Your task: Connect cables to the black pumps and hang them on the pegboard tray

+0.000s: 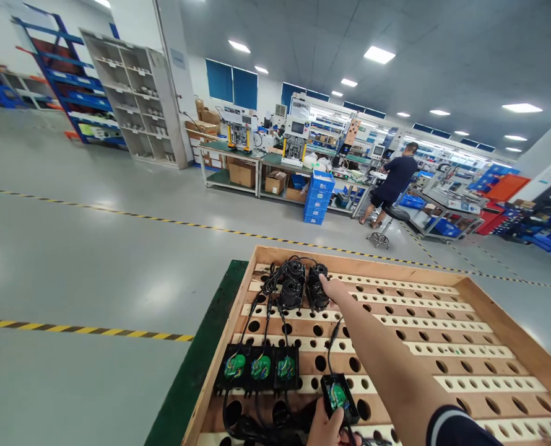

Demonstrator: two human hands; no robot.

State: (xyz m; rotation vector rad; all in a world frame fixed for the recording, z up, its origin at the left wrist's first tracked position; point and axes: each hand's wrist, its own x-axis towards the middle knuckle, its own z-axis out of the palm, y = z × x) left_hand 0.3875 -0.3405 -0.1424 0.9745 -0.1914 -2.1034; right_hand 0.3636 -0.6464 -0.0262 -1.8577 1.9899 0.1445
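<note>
My left hand [324,427] grips the lower edge of an open black box with a green circuit board [338,395], tilted apart from its neighbours. Farther up, my right hand [333,290] closes on a black ribbed motor-like part [318,296]; its fingers are partly hidden. Beside that part stand more black round units [291,292] with bundled cables. Three similar black boxes [260,367] lie in a row to the left, their green boards and coloured wires facing up. Black cables link boxes and round units. Everything rests in a shallow wooden tray [424,319] with rows of holes.
Under the tray's left side shows a dark green surface [196,359]. Beyond the floor's yellow-black tape are workbenches [231,150], stacked blue crates [319,197] and a stool [380,238]. A person in dark clothes [399,176] stands at a bench. Grey shelving [134,102] is at left.
</note>
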